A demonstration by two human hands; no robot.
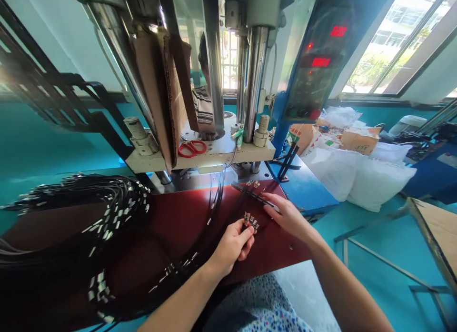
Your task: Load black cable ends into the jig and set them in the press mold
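My left hand point(233, 244) is closed round a bunch of black cables, whose metal connector ends point(251, 221) stick up past the thumb. To its right, my right hand point(282, 213) has its fingers on a thin grey tool point(269, 205) that lies over the dark red board point(178, 217). Just beyond that tool, a few more metal cable ends point(253, 185) rest near the machine's edge. Long black cables with white tags point(117, 217) curve across the left part of the board.
A press machine with a pale plate point(228, 155) stands in front, red scissors point(193, 148) on it. Cardboard point(157, 94) leans at its left column. A control panel point(316, 60) rises above the blue ledge point(310, 189). White sacks point(357, 175) and a metal-framed table point(432, 227) are at right.
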